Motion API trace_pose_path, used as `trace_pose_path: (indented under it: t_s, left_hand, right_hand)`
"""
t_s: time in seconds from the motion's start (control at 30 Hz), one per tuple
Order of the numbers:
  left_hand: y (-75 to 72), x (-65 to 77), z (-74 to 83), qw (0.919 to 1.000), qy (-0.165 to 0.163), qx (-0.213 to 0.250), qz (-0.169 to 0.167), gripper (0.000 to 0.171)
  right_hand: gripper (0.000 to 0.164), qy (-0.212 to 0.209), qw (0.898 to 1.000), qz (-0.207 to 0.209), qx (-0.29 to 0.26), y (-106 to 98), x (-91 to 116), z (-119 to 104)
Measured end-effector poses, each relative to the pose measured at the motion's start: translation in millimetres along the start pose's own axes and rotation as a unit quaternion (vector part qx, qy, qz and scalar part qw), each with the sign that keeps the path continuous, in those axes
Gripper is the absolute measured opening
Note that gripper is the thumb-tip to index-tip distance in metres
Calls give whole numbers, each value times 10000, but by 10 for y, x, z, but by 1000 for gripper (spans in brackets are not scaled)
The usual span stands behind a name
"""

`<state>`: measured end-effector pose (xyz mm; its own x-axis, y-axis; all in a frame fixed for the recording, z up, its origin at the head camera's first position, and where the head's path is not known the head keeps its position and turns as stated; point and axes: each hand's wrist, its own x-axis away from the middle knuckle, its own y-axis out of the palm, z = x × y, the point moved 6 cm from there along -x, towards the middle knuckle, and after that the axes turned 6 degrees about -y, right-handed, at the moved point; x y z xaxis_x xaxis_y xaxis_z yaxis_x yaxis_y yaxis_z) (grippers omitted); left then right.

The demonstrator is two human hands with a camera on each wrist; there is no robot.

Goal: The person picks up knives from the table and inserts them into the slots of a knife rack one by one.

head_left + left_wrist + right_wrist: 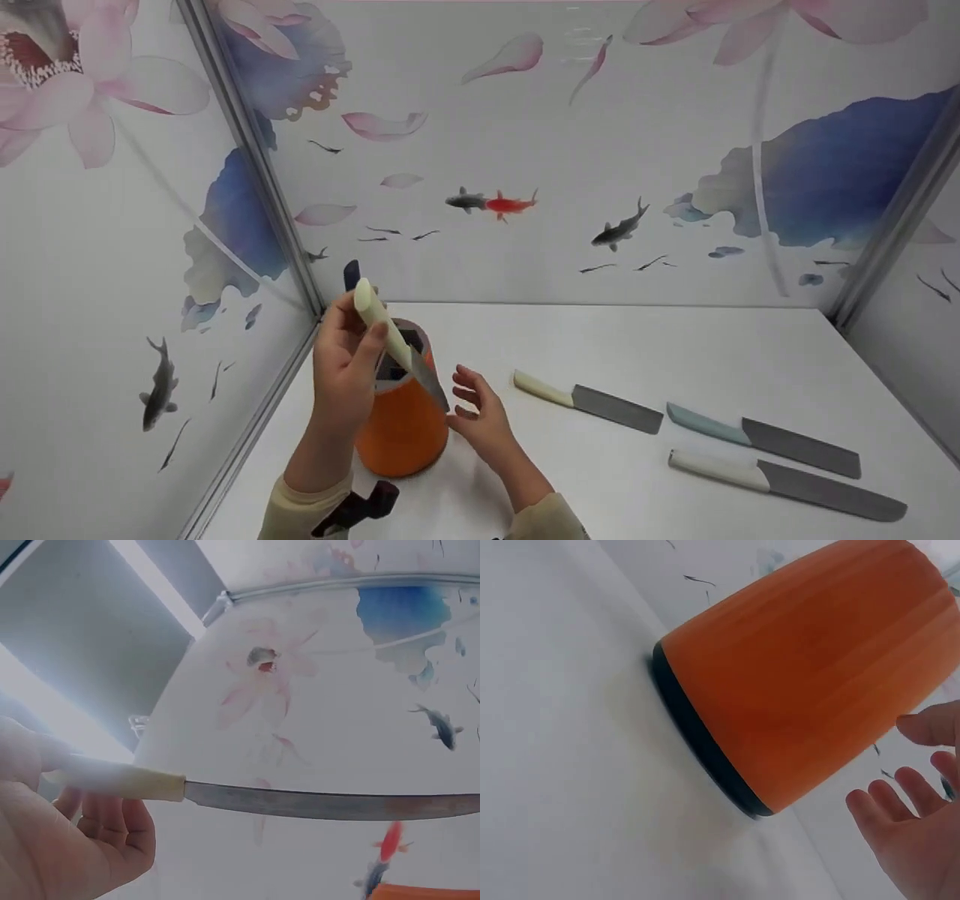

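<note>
My left hand [345,360] grips a knife [388,334] by its cream handle, thumb on one side and curled fingers on the other. The blade [330,804] slopes down to the right in the head view, passing in front of the orange knife holder [401,435]. Dark slots show in the holder's top, partly covered by the hand and knife. A dark blue handle-like end [352,275] sticks up behind the left hand, its lower part hidden. My right hand [480,412] is beside the holder's right side, its fingers loosely bent and nothing held.
Three more knives lie on the white table [600,345] to the right: a cream-handled one [589,401], a blue-handled one [765,439] and a white-handled one [787,486]. Printed panels [480,150] wall the table at the back and sides. The holder's dark base [705,739] rests on the table.
</note>
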<state>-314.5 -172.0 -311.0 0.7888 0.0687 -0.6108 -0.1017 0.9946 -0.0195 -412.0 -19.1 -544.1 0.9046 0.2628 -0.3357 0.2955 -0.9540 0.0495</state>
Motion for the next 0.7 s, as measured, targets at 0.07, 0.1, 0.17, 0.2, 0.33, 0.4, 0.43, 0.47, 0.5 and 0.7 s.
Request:
trace_pose_path:
  t_s: [0.07, 0.1, 0.17, 0.2, 0.33, 0.4, 0.43, 0.47, 0.5, 0.7]
  left_hand:
    - [-56, -37, 74, 9998, 128, 114, 92, 39]
    - [-86, -52, 103, 9996, 200, 167, 149, 39]
    - [-148, -66, 139, 9987, 297, 251, 317, 38]
    - [-179, -64, 150, 9981, 333, 302, 422, 38]
    - [-251, -49, 212, 9932, 554, 573, 848, 35]
    - [-298, -48, 243, 9886, 682, 798, 1082, 32]
    - [-322, -51, 264, 9859, 785, 876, 1194, 32]
    - [-343, -57, 286, 9834, 902, 917, 1283, 32]
    - [-364, -60, 308, 9814, 1022, 885, 1365, 32]
    - [-405, -58, 452, 9749, 1719, 277, 1388, 32]
  right_hand:
    - [79, -26, 9997, -213, 73, 97, -7, -1]
    - [81, -34, 9995, -270, 160, 142, -8, -2]
    - [84, -84, 9986, -333, 391, 221, 4, -2]
    - [85, -65, 9981, -339, 513, 255, 10, 3]
    - [92, -60, 9950, -308, 949, 307, 35, 6]
    - [93, -36, 9943, -309, 1023, 324, 35, 19]
    - [93, -47, 9941, -322, 1034, 334, 35, 21]
    - [93, -64, 9940, -334, 1042, 342, 33, 23]
    - [93, -56, 9942, -338, 1020, 346, 29, 27]
    - [95, 56, 9947, -271, 988, 332, 9, 32]
